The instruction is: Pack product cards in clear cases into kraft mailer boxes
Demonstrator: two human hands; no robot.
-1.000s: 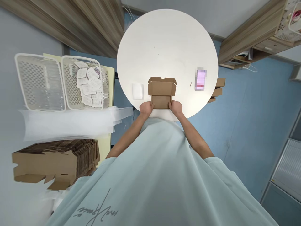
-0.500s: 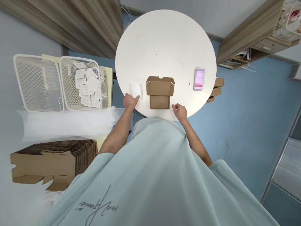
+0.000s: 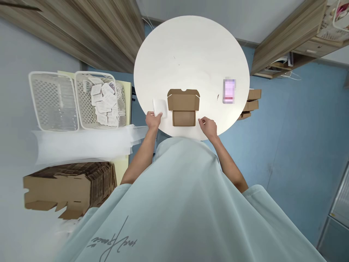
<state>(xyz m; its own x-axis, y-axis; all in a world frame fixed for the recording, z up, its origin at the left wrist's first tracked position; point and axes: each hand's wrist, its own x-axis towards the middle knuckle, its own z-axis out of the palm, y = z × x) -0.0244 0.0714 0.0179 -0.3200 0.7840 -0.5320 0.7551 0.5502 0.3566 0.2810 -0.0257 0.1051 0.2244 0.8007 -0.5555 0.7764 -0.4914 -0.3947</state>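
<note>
A small white packet point(image 3: 159, 107) is pinched in my left hand point(image 3: 153, 119), thumb on its near edge, over the left front of the round white table point(image 3: 191, 47). Right of it an open cardboard box point(image 3: 184, 118) stands on the table, its lid point(image 3: 183, 101) folded back away from me. I see nothing inside the box. Just right of the box is my right hand point(image 3: 208, 128), its fingers curled together, apart from the box. Whether anything is between those fingertips is too small to tell.
A phone-shaped pink item point(image 3: 229, 91), pixelated, lies at the table's right. To my left are a basket of white packets point(image 3: 105, 102), another basket point(image 3: 53, 102), white sheets point(image 3: 84, 145) and stacked flat cardboard point(image 3: 57, 187). Several cardboard boxes point(image 3: 252, 104) sit beyond the right edge.
My left hand has shifted slightly right, and the packet it holds is now tilted. My right hand stays by the box. The whole view has swung a little.
</note>
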